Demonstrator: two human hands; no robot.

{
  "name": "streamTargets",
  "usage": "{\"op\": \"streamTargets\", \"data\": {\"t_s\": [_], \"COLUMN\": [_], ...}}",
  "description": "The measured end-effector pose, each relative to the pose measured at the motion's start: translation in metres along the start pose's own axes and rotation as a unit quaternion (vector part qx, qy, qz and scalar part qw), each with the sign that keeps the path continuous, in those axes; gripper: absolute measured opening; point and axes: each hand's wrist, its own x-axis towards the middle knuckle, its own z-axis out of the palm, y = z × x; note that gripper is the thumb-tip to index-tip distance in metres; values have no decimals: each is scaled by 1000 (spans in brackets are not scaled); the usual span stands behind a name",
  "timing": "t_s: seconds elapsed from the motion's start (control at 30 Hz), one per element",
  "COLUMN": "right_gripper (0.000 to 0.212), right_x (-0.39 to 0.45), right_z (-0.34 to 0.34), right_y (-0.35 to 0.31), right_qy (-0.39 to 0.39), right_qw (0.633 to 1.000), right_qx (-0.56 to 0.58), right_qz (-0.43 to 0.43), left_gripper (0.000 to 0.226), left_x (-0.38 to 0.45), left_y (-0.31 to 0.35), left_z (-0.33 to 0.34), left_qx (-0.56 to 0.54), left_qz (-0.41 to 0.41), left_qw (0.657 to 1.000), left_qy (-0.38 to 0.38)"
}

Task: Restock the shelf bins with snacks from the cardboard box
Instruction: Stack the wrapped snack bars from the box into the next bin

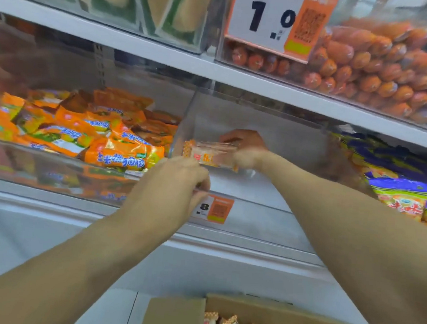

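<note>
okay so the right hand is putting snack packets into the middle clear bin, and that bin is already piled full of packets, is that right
Not quite. In the head view the right hand does hold snack packets inside the middle clear bin, but that bin is not piled full; no other packets show in it. The full ones are its neighbours.

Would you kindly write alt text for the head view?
Both hands hold snack packets inside a clear middle shelf bin: the right hand reaches in, the left hand is at its front edge. An open cardboard box of packets sits below.
</note>
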Motion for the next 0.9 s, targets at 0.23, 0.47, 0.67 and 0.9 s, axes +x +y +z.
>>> {"op": "streamTargets", "data": {"t_s": [0.23, 0.47, 0.67, 0.9], "right_gripper": [45, 47, 38, 50], "right_x": [56, 49, 49, 48], "right_z": [37, 43, 46, 36], "right_y": [18, 17, 15, 2], "right_qy": [50, 90, 112, 69], "right_qw": [998, 972, 970, 966], "right_qx": [-32, -213, -212, -249], "right_qz": [11, -43, -43, -18], "left_gripper": [8, 12, 11, 28], "left_x": [4, 6, 4, 5], "left_y": [-13, -15, -14, -11], "left_z": [7, 5, 4, 4], "left_qx": [-34, -32, -33, -22], "left_qz": [42, 37, 33, 10], "left_qw": [998, 999, 999, 1000], "left_qy": [25, 23, 22, 2]}}
